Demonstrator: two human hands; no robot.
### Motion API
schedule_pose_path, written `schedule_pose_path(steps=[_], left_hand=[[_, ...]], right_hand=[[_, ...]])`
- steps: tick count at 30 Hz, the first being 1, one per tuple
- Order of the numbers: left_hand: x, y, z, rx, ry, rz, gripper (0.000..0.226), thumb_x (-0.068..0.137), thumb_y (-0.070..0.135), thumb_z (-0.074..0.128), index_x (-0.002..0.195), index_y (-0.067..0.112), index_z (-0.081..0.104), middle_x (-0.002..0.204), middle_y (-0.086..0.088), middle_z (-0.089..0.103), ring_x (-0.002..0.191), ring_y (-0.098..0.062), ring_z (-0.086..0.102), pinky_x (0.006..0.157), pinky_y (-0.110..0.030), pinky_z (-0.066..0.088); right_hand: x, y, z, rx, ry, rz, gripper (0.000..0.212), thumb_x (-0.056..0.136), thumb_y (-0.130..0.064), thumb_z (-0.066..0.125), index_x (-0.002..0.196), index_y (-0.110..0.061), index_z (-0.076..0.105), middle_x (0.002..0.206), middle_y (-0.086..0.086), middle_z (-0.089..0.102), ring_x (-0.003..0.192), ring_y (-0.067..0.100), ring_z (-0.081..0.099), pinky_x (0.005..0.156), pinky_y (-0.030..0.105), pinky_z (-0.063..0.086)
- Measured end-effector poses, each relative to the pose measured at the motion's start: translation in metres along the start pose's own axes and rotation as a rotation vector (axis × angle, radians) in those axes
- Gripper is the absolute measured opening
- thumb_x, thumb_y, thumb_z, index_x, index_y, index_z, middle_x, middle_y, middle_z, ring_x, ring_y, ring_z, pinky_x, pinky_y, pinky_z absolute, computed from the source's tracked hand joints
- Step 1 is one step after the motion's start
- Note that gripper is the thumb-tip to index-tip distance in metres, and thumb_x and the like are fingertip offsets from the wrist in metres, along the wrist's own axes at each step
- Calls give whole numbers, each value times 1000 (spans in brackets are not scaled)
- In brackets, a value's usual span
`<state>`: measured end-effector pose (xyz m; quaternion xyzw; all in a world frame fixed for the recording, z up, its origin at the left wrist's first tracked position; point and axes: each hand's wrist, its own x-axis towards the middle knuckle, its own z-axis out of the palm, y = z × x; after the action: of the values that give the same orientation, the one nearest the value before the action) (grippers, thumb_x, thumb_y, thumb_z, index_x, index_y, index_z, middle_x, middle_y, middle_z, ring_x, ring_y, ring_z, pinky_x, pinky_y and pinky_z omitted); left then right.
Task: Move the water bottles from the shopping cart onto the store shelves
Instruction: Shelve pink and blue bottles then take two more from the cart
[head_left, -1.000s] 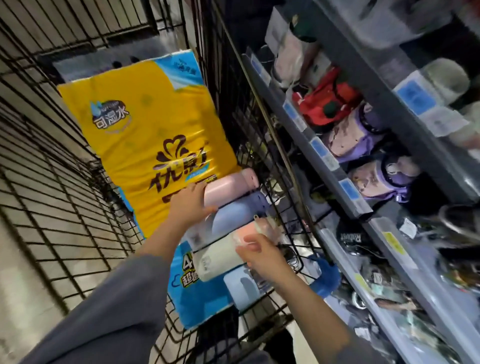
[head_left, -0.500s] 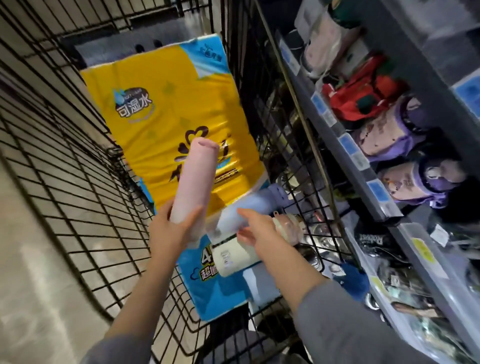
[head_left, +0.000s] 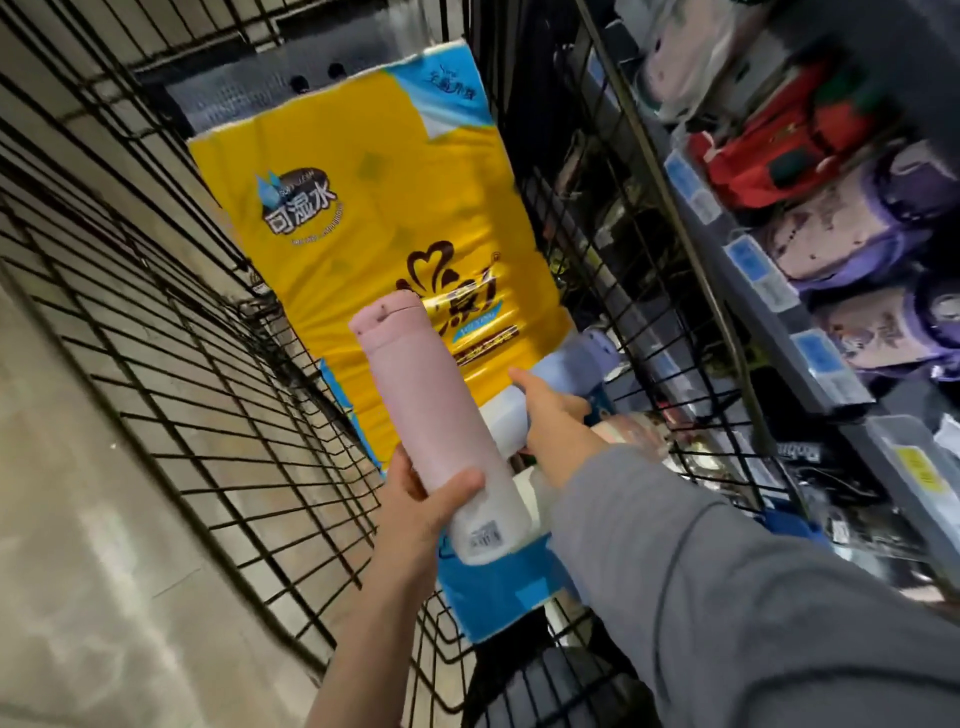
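My left hand (head_left: 421, 499) grips the lower end of a pink water bottle (head_left: 421, 400), held up above the black wire shopping cart (head_left: 218, 332) with its cap pointing away. My right hand (head_left: 545, 410) reaches down into the cart and wraps around a pale blue bottle (head_left: 561, 376) lying there. A cream bottle with a peach cap (head_left: 631, 428) lies beside it, mostly hidden behind my right forearm. The store shelves (head_left: 810, 332) run along the right side of the cart.
A big yellow and blue tissue pack (head_left: 374, 208) lies in the cart under the bottles. The shelves hold purple bottles (head_left: 852, 234), a red item (head_left: 779, 150) and blue price tags (head_left: 753, 265). Tiled floor (head_left: 78, 519) lies to the left.
My left hand has lifted the pink bottle out of the cart and closer to me. My right hand left the cream bottle and closed on the pale blue one.
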<state>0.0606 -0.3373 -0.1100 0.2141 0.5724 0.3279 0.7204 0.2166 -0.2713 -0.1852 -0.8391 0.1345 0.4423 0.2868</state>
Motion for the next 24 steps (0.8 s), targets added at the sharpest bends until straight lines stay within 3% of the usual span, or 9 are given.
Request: schedule_pose_path(steps=[5, 9, 13, 15, 17, 19, 21, 24], left_hand=[[-5, 3, -1, 25, -95, -28, 93, 41, 28, 78, 128, 11, 49, 106, -9, 69, 91, -25, 68, 66, -32, 55], [-13, 14, -9, 12, -96, 11, 97, 30, 22, 80, 120, 6, 49, 93, -8, 68, 80, -19, 67, 60, -29, 55], [-28, 32, -11, 29, -152, 57, 120, 10, 44, 93, 115, 2, 53, 87, -6, 68, 80, -20, 67, 60, -30, 57], [-35, 38, -6, 1, -221, 67, 108, 14, 47, 93, 108, 4, 62, 90, -9, 71, 83, -24, 68, 64, -33, 58], [-44, 41, 9, -30, -325, 85, 97, 20, 47, 94, 102, 4, 67, 93, -14, 72, 87, -27, 70, 70, -36, 59], [-54, 41, 31, -32, -361, 93, 82, 20, 37, 94, 93, 6, 73, 90, -12, 73, 83, -25, 71, 67, -33, 59], [-66, 37, 54, -10, -360, 120, 68, 30, 15, 85, 95, 6, 67, 82, -6, 74, 74, -19, 72, 60, -28, 57], [-91, 25, 89, 131, -357, 190, 74, 28, 22, 81, 98, 10, 60, 77, 1, 73, 71, -13, 70, 59, -28, 56]], right_hand=[[-3, 1, -11, -11, -123, -69, 97, 61, -29, 88, 138, -6, 33, 134, 12, 50, 106, 29, 56, 90, 45, 52], [-25, -1, -32, -110, -265, -194, 104, 48, -40, 86, 134, -9, 36, 133, 10, 51, 106, 28, 56, 89, 46, 53], [-55, -4, -72, -183, -365, -299, 115, 39, -42, 86, 138, -11, 37, 133, 6, 54, 114, 26, 57, 91, 43, 52], [-69, -6, -98, -245, -410, -401, 107, 41, -39, 90, 132, -11, 41, 124, 0, 56, 109, 21, 57, 88, 38, 52], [-81, -4, -127, -313, -419, -492, 83, 58, -29, 91, 125, -16, 44, 116, -3, 54, 104, 18, 55, 83, 33, 49], [-88, 2, -161, -281, -423, -566, 67, 60, -20, 92, 112, -20, 51, 114, -1, 60, 104, 17, 60, 84, 35, 53], [-93, 12, -196, -225, -429, -610, 67, 56, -20, 94, 108, -26, 53, 115, -3, 63, 104, 17, 62, 88, 40, 54], [-98, 32, -252, -113, -391, -636, 69, 48, -25, 93, 104, -31, 54, 114, -3, 67, 99, 15, 65, 84, 39, 55]])
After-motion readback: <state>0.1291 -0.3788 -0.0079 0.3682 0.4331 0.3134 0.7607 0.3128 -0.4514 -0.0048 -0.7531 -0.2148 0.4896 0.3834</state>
